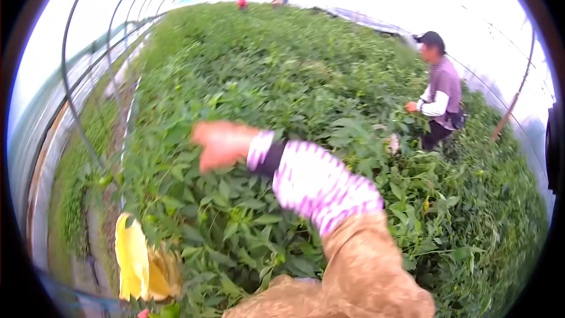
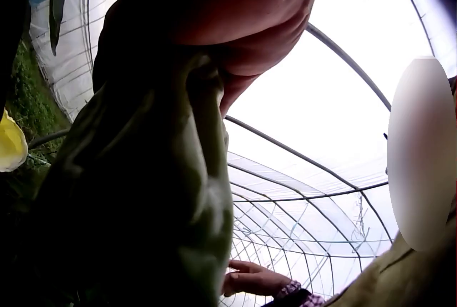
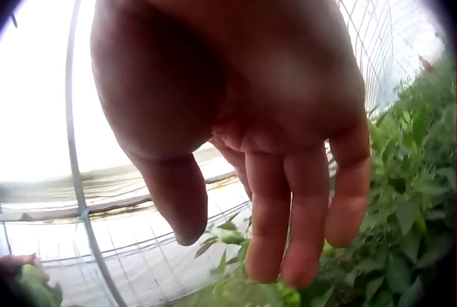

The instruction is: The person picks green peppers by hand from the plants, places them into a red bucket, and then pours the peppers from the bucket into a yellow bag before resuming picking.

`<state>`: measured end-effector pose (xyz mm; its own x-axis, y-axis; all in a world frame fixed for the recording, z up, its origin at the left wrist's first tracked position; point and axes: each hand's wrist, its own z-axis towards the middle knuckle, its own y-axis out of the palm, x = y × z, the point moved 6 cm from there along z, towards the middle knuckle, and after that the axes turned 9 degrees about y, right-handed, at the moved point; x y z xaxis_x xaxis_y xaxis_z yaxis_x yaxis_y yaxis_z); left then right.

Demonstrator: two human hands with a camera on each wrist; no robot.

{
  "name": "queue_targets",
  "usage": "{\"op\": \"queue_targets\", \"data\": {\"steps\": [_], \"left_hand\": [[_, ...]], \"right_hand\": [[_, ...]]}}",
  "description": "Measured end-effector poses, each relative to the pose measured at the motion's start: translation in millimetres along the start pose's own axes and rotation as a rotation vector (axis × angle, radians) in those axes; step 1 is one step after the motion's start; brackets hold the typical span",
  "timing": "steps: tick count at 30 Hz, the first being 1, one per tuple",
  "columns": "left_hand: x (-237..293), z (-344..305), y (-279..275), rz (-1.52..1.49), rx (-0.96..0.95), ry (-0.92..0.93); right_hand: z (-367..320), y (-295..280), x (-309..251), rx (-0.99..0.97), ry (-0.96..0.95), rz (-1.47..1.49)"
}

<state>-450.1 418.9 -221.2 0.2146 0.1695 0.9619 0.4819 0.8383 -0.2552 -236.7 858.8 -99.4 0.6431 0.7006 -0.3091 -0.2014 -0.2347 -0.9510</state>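
My right hand (image 1: 226, 144) reaches out over the leafy pepper plants (image 1: 235, 212), blurred in the head view. Nothing lies between its thumb and loosely extended fingers in the right wrist view, where the palm (image 3: 250, 92) fills the top. Low at the left, my left hand (image 2: 250, 28) grips a green pepper (image 2: 203, 178), its glossy folds close to the left wrist camera and mostly in shadow. Only a bit of bright green pepper (image 1: 170, 311) shows at the head view's bottom edge. Beside it hangs a yellow bag or container (image 1: 132, 259) with a ragged rim.
Another person (image 1: 444, 79) in a dark cap stands among the plants at the right. Several small figures (image 1: 242, 2) are far back. Curved metal hoops (image 1: 66, 59) and plastic sheeting line the left side, along a narrow weedy strip (image 1: 88, 159).
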Motion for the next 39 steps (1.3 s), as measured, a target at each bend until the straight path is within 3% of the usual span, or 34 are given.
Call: {"op": "queue_targets", "data": {"steps": [1,2,3,4,5,6,7,8,9,10,12,13,15,17,19,20,25,29,30,31,33,35,37,38,39], "left_hand": [[0,-2,-2,-0.045,-0.006,0.043],[-2,-4,-3,-0.092,-0.006,0.04],[-5,-6,-5,-0.142,-0.006,0.034],[-10,-12,-11,-0.141,0.026,0.019],[-18,-20,-20,-0.084,0.089,-0.037],[-23,-23,-24,-0.025,0.135,-0.089],[-22,-9,-6,-0.21,0.045,0.003],[-19,-4,6,-0.38,0.012,0.078],[0,-11,14,-0.357,0.02,0.094],[6,-15,15,-0.249,0.088,0.126],[21,-17,29,-0.33,0.041,0.035],[14,-15,35,-0.362,-0.047,0.047],[10,-10,52,-0.264,-0.226,0.211],[-4,-8,57,-0.366,-0.169,0.192],[-18,-16,60,-0.391,-0.132,0.112],[-27,-18,60,-0.389,-0.114,0.101],[-65,-9,72,-0.505,-0.094,-0.145],[-82,41,64,-0.182,-0.188,-0.114],[-83,57,64,-0.032,-0.212,0.043],[-92,72,66,-0.035,-0.204,0.039],[-102,100,72,-0.274,-0.288,0.007],[-128,122,61,-0.368,-0.208,-0.242],[-188,162,47,0.151,-0.254,-0.104],[-208,166,42,0.423,-0.153,-0.018],[-228,168,45,0.411,-0.159,-0.01]], "right_hand": [[16,-52,25,0.221,0.149,0.103],[41,-108,54,0.56,0.106,0.054],[31,-160,70,0.803,0.254,0.235],[26,-198,87,0.98,0.28,0.288],[20,-217,97,1.15,0.283,0.369],[20,-210,82,1.33,0.372,0.125],[1,-221,81,1.243,0.337,0.21],[16,-210,79,1.148,0.083,0.514],[-5,-175,22,0.95,-0.138,0.865],[-3,-135,-12,0.775,-0.248,0.921],[-14,-15,-101,0.186,-0.313,0.837],[-25,57,-135,-0.232,-0.363,1.022],[-69,195,-205,-0.805,-0.545,0.928],[-86,243,-227,-1.132,-0.388,1.145],[-99,270,-216,-1.407,-0.22,1.149],[-104,279,-218,-1.491,-0.295,1.132],[-106,342,-206,-1.725,-0.09,1.349],[-94,357,-223,-1.78,0.07,1.566],[-87,360,-226,-1.682,0.141,1.608],[-78,363,-229,-1.581,0.208,1.646],[-69,357,-240,-1.637,0.282,1.717],[-46,352,-236,-1.47,0.163,1.682],[-23,353,-226,-1.307,0.199,1.644],[-13,365,-211,-1.254,0.324,1.595],[-5,373,-197,-1.191,0.442,1.538]]}}
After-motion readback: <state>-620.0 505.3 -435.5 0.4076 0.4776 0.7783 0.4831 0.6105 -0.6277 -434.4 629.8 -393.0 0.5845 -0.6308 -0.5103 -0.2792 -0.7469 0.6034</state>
